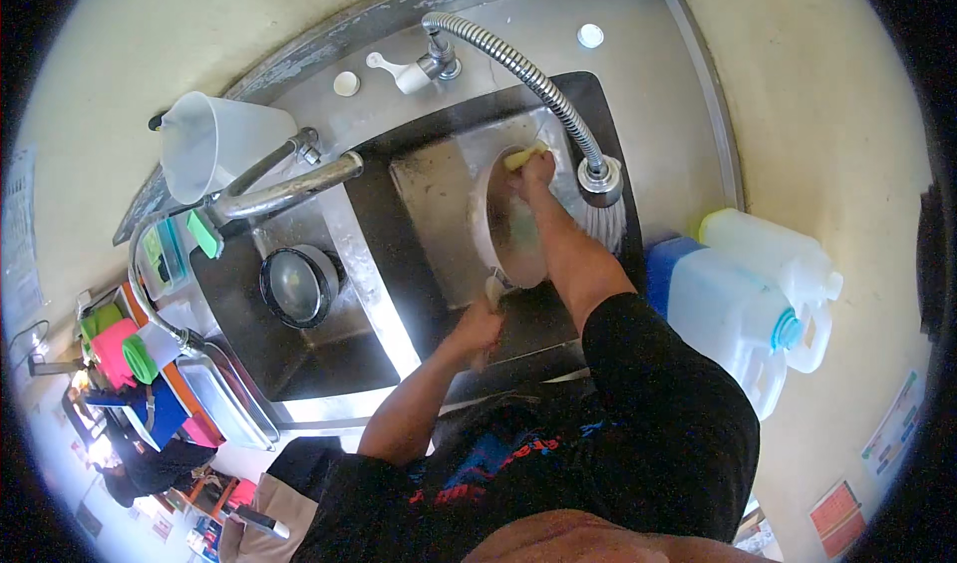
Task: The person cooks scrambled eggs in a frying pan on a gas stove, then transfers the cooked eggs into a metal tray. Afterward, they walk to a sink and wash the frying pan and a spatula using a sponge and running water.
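Note:
Tilted in the right basin of a steel double sink is a round metal pan (516, 226). Its handle (495, 291) is in my left hand (478, 331), closed around it at the near side. My right hand (537, 174) holds a yellow sponge (525, 156) against the pan's far rim. Water streams from the spray head (599, 181) of a flexible metal hose, just right of my right hand, and falls beside my forearm.
A dark-rimmed pot (299, 286) sits in the left basin. At the back left are a translucent plastic pitcher (224, 144), a metal spout (291, 189) and a green scrub brush (204, 234). Plastic jugs (725, 301) stand at right. Trays (224, 398) lean at left.

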The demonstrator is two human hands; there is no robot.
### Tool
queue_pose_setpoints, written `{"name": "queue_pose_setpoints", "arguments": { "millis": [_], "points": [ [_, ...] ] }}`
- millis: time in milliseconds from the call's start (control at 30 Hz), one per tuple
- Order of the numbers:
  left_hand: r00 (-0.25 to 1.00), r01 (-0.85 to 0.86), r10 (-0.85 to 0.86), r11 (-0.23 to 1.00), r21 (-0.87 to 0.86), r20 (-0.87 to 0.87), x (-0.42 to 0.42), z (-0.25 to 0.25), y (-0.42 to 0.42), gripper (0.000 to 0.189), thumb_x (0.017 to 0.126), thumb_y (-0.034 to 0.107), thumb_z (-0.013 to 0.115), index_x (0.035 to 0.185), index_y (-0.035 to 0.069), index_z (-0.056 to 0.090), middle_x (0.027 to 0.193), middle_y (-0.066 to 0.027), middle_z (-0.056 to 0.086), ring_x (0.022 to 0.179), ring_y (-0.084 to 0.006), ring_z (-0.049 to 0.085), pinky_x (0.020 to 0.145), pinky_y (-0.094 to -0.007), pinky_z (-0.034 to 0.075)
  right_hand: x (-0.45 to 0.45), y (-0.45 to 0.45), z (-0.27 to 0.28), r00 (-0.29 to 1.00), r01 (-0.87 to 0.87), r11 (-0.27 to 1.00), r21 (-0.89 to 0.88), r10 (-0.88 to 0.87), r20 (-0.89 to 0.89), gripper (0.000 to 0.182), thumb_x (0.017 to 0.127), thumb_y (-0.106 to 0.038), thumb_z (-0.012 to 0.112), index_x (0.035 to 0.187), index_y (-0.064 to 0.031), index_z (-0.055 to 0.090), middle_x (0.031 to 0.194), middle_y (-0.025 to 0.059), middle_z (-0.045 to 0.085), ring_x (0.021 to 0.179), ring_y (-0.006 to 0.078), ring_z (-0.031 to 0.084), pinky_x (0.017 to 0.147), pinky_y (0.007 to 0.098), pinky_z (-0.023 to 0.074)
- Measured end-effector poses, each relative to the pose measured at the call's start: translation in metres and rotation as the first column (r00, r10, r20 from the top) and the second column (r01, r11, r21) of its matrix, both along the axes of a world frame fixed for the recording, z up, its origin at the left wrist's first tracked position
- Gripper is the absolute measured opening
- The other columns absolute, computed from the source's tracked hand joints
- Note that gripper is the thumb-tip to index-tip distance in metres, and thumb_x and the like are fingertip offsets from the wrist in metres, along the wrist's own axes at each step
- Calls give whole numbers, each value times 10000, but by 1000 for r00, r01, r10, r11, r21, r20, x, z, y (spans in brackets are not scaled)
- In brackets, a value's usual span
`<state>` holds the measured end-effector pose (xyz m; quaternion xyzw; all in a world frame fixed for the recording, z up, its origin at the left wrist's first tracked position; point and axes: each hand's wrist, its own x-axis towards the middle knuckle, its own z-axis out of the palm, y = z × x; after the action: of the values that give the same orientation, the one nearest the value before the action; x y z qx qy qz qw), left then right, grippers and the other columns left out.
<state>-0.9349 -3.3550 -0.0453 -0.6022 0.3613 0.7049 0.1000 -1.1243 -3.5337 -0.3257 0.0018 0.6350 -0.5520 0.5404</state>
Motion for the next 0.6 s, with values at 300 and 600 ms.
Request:
{"name": "queue_pose_setpoints", "arguments": {
  "millis": [300, 600],
  "points": [
    [987, -155, 155, 988, -8, -42, 16, 3, 13, 422, 916, 76, 527, 1330, 74, 445, 698, -76, 563, 478, -180, 526, 414, -355, 455, 17, -11, 17, 202, -610, 791, -49, 96, -975, 160, 916, -92, 549, 1022, 21, 586, 926, 259, 656, 891, 440, 645, 795, 497, 512],
    [941, -322, 326, 945, 57, -90, 19, 31, 7, 391, 911, 37, 511, 1290, 24, 417, 689, -61, 512, 490, -170, 498, 407, -352, 416, 9, 78, 43, -494, -763, 124, 635, 522, -695, 308, 828, -97, 595, 1114, 10, 638, 1072, 249, 668, 1007, 388, 655, 899, 505, 495]
  ]
}}
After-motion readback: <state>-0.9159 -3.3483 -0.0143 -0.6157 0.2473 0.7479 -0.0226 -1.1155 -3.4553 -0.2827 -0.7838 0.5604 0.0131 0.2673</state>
